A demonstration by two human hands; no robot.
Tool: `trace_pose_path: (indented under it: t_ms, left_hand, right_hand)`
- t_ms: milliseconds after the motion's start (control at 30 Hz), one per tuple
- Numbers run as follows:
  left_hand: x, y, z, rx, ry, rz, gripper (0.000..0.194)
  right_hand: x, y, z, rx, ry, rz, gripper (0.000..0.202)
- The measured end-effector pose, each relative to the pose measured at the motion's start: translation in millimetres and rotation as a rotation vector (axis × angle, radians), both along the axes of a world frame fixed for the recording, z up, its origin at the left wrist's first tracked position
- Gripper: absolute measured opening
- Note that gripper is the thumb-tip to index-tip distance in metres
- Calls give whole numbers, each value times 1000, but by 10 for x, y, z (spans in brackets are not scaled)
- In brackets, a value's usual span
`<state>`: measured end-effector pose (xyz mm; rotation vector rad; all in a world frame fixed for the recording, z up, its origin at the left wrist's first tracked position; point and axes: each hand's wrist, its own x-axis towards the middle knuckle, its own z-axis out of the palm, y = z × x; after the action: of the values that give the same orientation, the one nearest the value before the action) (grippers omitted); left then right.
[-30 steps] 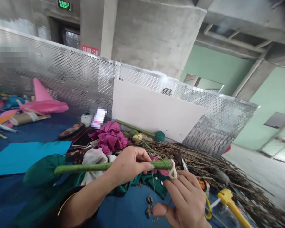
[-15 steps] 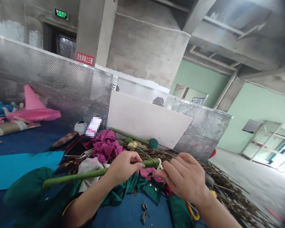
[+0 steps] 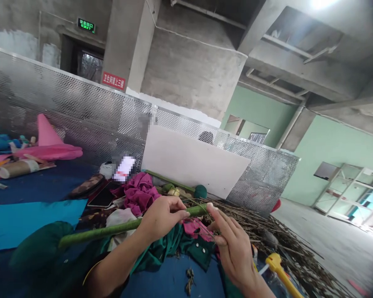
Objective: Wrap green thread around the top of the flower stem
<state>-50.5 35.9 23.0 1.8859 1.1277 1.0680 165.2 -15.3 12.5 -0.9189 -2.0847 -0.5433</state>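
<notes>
A long green-wrapped stick (image 3: 112,230) runs slantwise across the front, higher at its right end. My left hand (image 3: 160,217) is closed on it near that end, thumb and fingers pinching it from both sides. The tip of a finger of my right hand (image 3: 233,244) touches the stick's right end. Lower down, its thumb and another finger appear closed on a thin green strand (image 3: 205,229), partly hidden. At the stick's left end lies a dark green rounded bundle (image 3: 40,244). Beneath the hands are dark green cloth (image 3: 161,248) and pink material (image 3: 194,227).
Dry twigs (image 3: 286,236) lie at the right beside a yellow-handled tool (image 3: 279,271). Magenta cloth (image 3: 139,194), a dark phone (image 3: 104,196) and a blue sheet (image 3: 31,215) are on the left. A white board (image 3: 192,159) leans on the perforated metal barrier (image 3: 81,99) behind.
My right hand has turned and dropped slightly, its fingers more stretched out. The pale loop at the stick's end no longer shows. The yellow-handled tool has come into view.
</notes>
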Motion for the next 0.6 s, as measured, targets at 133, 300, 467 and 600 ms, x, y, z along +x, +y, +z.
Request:
trace_pose_path:
  t_ms: [133,300,467,600]
  left_hand:
    - [-4,6,-1,-12,3,-19,20]
    - [21,37,-33,-31,10,-35,19]
    - [83,66,-93,-48,31,-42,20]
    - [84,43,-79,-59,31,-67,19]
  right_hand:
    - [-57,9,-77,-117,189,-10,54]
    - [-77,-87,17,-53,235,81,42]
    - [125,64,447,448,-182,69,22]
    - [265,335,723,501,-316,-12,10]
